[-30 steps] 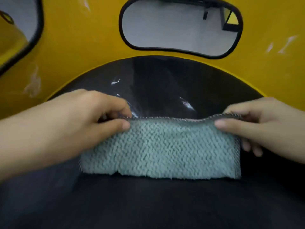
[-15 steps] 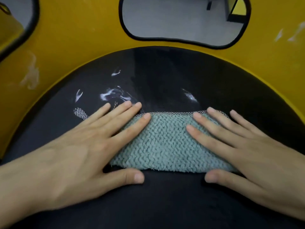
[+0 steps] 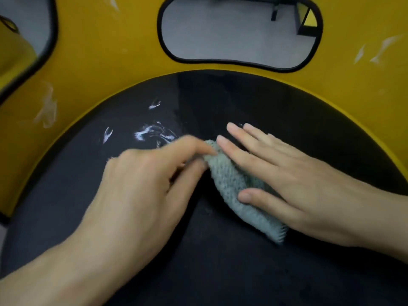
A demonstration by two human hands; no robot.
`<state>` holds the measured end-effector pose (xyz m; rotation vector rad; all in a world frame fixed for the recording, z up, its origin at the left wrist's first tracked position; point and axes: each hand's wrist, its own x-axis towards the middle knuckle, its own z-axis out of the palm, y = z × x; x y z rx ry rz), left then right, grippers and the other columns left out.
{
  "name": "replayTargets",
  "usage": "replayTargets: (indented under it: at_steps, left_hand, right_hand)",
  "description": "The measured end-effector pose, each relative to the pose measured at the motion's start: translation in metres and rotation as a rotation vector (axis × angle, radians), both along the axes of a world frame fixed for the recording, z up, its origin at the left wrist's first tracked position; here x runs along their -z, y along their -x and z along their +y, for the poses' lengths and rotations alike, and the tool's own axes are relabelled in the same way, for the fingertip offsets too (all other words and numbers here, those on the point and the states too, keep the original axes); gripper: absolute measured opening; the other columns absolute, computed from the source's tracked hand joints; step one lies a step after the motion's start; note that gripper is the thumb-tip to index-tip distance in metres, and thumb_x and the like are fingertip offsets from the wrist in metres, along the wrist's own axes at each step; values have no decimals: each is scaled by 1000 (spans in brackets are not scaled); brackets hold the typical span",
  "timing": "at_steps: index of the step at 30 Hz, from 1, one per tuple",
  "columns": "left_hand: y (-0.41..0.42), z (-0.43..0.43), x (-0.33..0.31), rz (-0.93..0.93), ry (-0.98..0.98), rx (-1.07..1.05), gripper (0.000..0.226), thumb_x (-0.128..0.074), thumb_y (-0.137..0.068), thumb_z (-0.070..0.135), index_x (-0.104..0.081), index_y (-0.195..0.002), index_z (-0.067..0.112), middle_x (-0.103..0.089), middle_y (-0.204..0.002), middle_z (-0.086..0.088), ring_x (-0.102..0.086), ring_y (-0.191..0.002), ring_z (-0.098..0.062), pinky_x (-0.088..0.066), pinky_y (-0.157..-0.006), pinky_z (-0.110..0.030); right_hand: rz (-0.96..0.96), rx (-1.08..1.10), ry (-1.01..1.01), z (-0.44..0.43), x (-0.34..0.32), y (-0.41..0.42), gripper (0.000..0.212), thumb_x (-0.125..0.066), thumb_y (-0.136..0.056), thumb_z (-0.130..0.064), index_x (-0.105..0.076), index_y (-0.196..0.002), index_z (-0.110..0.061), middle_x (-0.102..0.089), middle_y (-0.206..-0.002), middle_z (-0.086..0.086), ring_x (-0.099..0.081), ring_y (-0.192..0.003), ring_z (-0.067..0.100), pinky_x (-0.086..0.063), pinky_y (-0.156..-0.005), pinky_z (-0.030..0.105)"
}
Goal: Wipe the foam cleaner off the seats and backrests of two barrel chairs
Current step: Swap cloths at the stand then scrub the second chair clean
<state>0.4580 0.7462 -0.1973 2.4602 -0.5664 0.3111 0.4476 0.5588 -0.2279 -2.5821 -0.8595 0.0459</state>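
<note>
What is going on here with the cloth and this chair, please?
A person is working a green cloth on the chair's black seat. The right hand lies flat on the cloth, while the left hand, blurred, seems to pinch its edge with curled fingers. White foam streaks lie unwiped on the seat just beyond the left hand, and more smears show on the yellow backrest.

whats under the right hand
The cloth lies under the right hand, whose flat fingers press it onto the black seat. How far the cloth runs beneath the palm is hidden, as is the seat under it.
</note>
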Motion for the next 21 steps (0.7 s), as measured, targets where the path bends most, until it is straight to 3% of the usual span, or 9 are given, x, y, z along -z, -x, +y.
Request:
replayTargets:
  at_steps: [3,5,7,9,12,14,16,18,21]
  left_hand:
    - [-8,-22,-15,395,695,-69,25,-51,-104,26,-74,-96,32,-76,-85,4,-71,-75,-16,-59,-68,-35]
    - [-13,-33,-22,679,1037,-71,29,-48,-106,25,-76,-96,26,-77,-92,-1,-71,-78,-15,-60,-67,-34]
    - [-12,-40,-32,873,1279,41,29,-47,-107,28,-75,-103,22,-76,-95,-3,-69,-79,-15,-61,-68,-32]
    - [-11,-44,-38,1007,1371,168,32,-44,-107,31,-71,-116,15,-73,-98,-6,-68,-80,-17,-60,-67,-32]
    - [-17,-39,-24,1015,1239,95,31,-44,-107,22,-68,-127,17,-75,-104,-2,-71,-83,-13,-60,-72,-28]
    - [-20,-20,-6,758,937,-55,37,-44,-107,16,-62,-137,29,-73,-120,9,-69,-108,-3,-55,-96,-26]
    - [-18,6,8,355,286,14,48,-39,-104,45,-41,-152,44,-48,-151,26,-35,-141,11,-27,-117,-17]
    - [-14,30,24,180,-280,89,73,-19,-94,74,-14,-160,45,-10,-167,25,5,-150,11,-1,-121,-13]
    - [-7,42,36,175,-435,48,90,-7,-89,88,-1,-162,35,7,-169,14,17,-152,1,8,-123,-26]
  right_hand:
    - [-92,128,185,-38,-24,-4,70,-21,-103,-64,22,-154,-44,25,-162,-24,19,-149,-1,-1,-123,32]
    - [-158,138,75,-42,-23,-5,70,-25,-104,-60,14,-158,-37,17,-166,-17,12,-153,5,-2,-125,35]
    - [-249,151,-23,-34,-25,3,68,-24,-105,-58,8,-160,-32,12,-168,-12,8,-154,12,-6,-122,38]
    - [-297,190,-2,-42,-43,4,65,-22,-106,-55,2,-161,-30,8,-169,-9,7,-155,14,-6,-121,41]
    - [-233,190,194,-47,-42,8,61,-18,-106,-55,-4,-161,-33,4,-169,-10,5,-155,12,-11,-125,41]
    - [-166,171,385,-51,-25,12,61,-14,-105,-59,-6,-161,-34,-2,-169,-7,3,-155,14,-20,-123,47]
    - [-145,133,455,-53,-7,16,61,-15,-107,-57,-13,-161,-31,-11,-168,-3,-3,-155,16,-19,-122,44]
    - [-187,82,464,-48,-4,17,60,-19,-107,-53,-24,-160,-24,-20,-167,1,-10,-155,24,-14,-118,49]
    - [-266,-6,473,-41,-5,16,61,-28,-104,-50,-30,-158,-21,-22,-166,6,-10,-155,31,-13,-119,56]
